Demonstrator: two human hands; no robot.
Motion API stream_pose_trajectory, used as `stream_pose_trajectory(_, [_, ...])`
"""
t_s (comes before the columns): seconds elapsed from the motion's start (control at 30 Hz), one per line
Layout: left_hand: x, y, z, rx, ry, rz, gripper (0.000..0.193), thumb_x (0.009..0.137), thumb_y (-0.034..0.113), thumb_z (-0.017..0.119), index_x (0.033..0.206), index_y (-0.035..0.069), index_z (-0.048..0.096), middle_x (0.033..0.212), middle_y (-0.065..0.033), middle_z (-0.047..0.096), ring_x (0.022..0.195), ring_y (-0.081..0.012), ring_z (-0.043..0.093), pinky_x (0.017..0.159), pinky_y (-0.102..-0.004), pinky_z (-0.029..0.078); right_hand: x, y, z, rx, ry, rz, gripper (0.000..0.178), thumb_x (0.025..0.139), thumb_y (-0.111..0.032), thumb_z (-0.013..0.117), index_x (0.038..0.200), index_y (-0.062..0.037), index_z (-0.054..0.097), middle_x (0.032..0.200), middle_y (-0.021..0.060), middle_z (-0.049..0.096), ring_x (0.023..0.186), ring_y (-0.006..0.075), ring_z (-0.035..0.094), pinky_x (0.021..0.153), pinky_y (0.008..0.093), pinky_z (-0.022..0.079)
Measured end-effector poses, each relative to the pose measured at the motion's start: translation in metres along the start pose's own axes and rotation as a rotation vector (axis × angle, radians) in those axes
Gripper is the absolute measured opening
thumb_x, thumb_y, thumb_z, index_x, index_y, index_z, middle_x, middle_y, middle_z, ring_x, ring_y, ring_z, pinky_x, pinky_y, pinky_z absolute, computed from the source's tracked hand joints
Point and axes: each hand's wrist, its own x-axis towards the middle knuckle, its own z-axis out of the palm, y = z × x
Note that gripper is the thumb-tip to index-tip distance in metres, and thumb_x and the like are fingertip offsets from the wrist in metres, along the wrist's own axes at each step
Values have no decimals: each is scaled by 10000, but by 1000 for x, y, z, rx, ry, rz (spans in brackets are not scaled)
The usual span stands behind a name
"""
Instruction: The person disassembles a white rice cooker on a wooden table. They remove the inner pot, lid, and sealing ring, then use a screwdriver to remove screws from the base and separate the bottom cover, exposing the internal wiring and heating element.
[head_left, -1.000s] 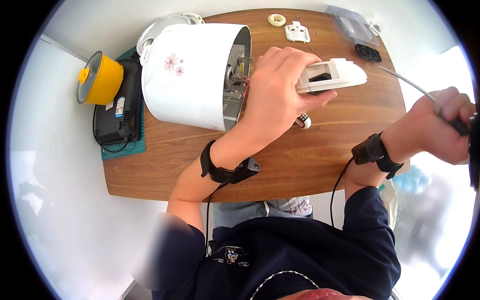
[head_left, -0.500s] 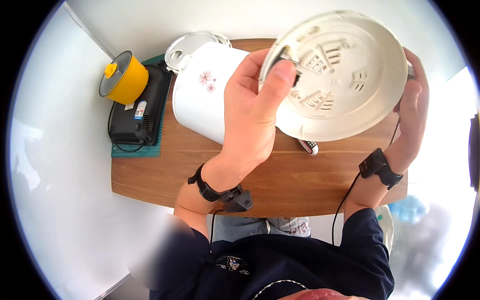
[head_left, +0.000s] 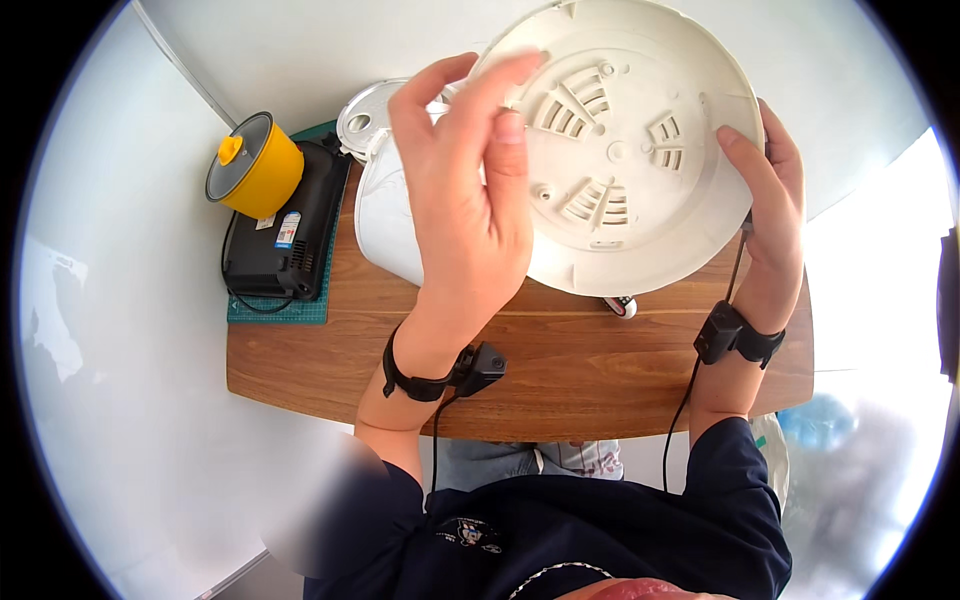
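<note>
A round cream plastic cover [head_left: 660,215] with slotted vents is held up in front of me, its moulded face towards me. My right hand [head_left: 775,200] grips its right rim, thumb on the inner face and fingers behind. My left hand [head_left: 465,190] is raised at the cover's left edge with its fingers apart. Its index finger is blurred and overlaps the rim; I cannot tell whether it touches. Behind that hand lies a white appliance body [head_left: 385,220], mostly hidden by the hand and the cover.
A grey-white round lid [head_left: 365,115] lies at the back left. A yellow pot [head_left: 272,175] with a clear lid sits on a black appliance [head_left: 275,260] over a green cutting mat [head_left: 310,312]. Part of a remote control [head_left: 622,306] shows below the cover on the wooden table [head_left: 600,370].
The cover has moved left and up and turned. My left hand has let go of its rim and shifted left. The black part by my left thumb no longer shows. My right hand still holds on.
</note>
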Motion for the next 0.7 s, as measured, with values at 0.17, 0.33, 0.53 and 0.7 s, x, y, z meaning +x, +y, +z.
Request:
stream_pose_trajectory(0.17, [-1,9,3,153,-140,-35,363,941,92,727,1271,68,575,1321,-183,467,883,-258,597,761,-366,517,3,0,-4,-37,13,6,357,920,-186,689,1214,16,669,877,51,724,735,102,683,650,228,517])
stream_pose_trajectory(0.33, [-6,1,7,194,-228,-85,446,890,20,760,1259,57,512,1309,-222,479,947,-312,605,776,-398,534,4,2,-6,-80,-11,-16,351,924,-186,687,1214,12,670,870,51,725,751,107,689,679,233,522])
stream_pose_trajectory(0.53, [-4,-13,12,-14,107,76,281,1019,77,628,1254,4,493,1374,-214,555,1068,-232,605,934,-350,509,7,2,-8,-62,47,-8,367,926,-194,689,1224,18,662,898,73,729,776,122,695,716,243,535])
stream_pose_trajectory(0.7, [-2,-9,-3,97,199,198,334,997,210,687,1196,19,500,1260,-190,565,1029,-214,540,897,-330,478,9,3,-10,102,125,-21,411,935,-202,683,1257,49,631,1021,126,722,876,168,715,740,264,557])
